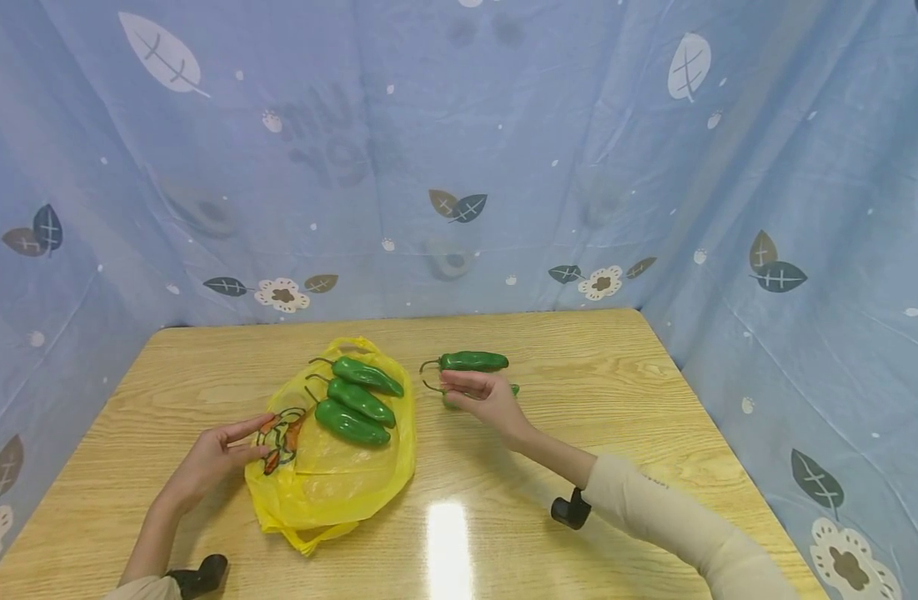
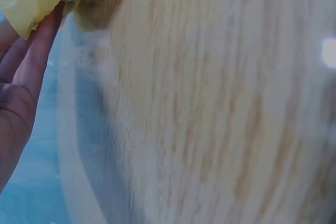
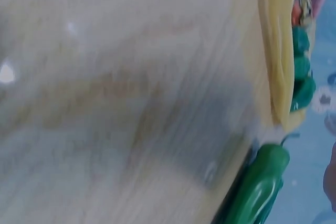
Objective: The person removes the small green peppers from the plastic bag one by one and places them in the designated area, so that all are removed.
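A yellow plastic bag (image 1: pixel 331 487) lies spread on the table, left of the middle. Three green peppers (image 1: pixel 351 423) rest side by side on it, stems pointing left. My left hand (image 1: pixel 213 457) holds the bag's left edge, beside an orange and green printed patch (image 1: pixel 282 437). To the right of the bag, a green pepper (image 1: pixel 474 361) lies on the wood. Just in front of that one is another pepper (image 1: pixel 514 389), mostly hidden by my right hand (image 1: pixel 492 408). The right hand hovers over it with thumb and fingers apart.
The light wooden table (image 1: pixel 601 375) carries a bright reflection near its front. A blue curtain (image 1: pixel 398 167) with leaf and flower prints rises behind it and along both sides. Black wrist mounts (image 1: pixel 571 508) sit on both forearms.
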Action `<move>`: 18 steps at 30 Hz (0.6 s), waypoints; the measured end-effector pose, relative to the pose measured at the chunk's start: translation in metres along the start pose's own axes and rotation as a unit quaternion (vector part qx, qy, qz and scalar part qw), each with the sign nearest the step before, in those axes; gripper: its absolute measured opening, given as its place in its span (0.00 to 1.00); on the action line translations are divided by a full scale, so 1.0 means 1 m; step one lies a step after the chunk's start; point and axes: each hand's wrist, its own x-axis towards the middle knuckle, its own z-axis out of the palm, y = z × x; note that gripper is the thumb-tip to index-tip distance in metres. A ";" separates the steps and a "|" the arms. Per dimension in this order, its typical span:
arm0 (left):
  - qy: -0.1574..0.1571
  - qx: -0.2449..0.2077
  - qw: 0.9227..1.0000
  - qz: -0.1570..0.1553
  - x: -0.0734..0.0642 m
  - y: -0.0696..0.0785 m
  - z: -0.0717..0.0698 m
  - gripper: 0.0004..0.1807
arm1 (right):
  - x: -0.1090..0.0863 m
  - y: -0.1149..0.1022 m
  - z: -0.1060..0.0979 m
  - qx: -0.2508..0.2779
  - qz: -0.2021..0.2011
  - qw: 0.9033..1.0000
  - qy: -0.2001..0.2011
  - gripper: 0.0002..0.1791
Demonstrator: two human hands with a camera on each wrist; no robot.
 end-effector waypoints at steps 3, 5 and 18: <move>0.002 0.007 1.000 -0.002 0.000 0.001 0.000 0.30 | -0.005 0.000 0.010 0.009 0.006 1.000 -0.002 0.20; 0.003 0.011 1.000 -0.005 0.001 0.002 0.000 0.30 | -0.007 0.000 0.015 0.013 0.013 1.000 -0.001 0.20; 0.002 0.006 1.000 0.000 0.001 0.002 -0.001 0.30 | -0.016 0.019 0.055 0.010 -0.007 1.000 -0.014 0.18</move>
